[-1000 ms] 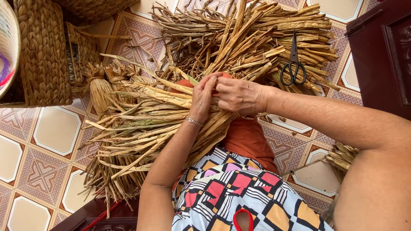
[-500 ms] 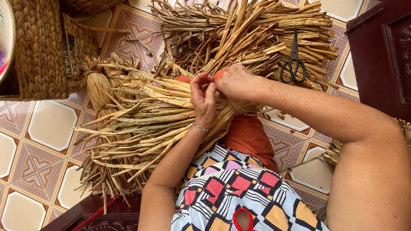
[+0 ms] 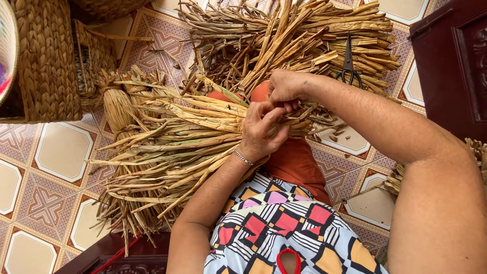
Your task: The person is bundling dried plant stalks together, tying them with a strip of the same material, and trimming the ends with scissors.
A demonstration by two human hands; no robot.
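Far left: woven basket (image 3: 43, 66) standing on the tiled floor (image 3: 56, 152), plaited wall facing the camera, a second woven piece just beside it at the top. Next over: a big bundle of dried reeds (image 3: 172, 147) lying across the person's lap, loose ends fanning out down and left over the floor. Centre: left hand (image 3: 261, 132) on top of that bundle, fingers curled, grip clamped on a few reed strands; thin bracelet (image 3: 243, 158) on the wrist. Right hand (image 3: 286, 89) just above it and touching, fingertips pinched together on the same strands, so both grips are closed on reeds at one spot. Orange trousers (image 3: 294, 162) show under the bundle; patterned shirt (image 3: 284, 228) fills the bottom centre. Behind the hands: a second, thicker pile of reeds (image 3: 304, 35) on the floor, running up and right. Black scissors (image 3: 348, 63) lie on that pile, handles toward the person, well apart from both hands. Far right: dark wooden furniture (image 3: 451, 61) at the frame edge.
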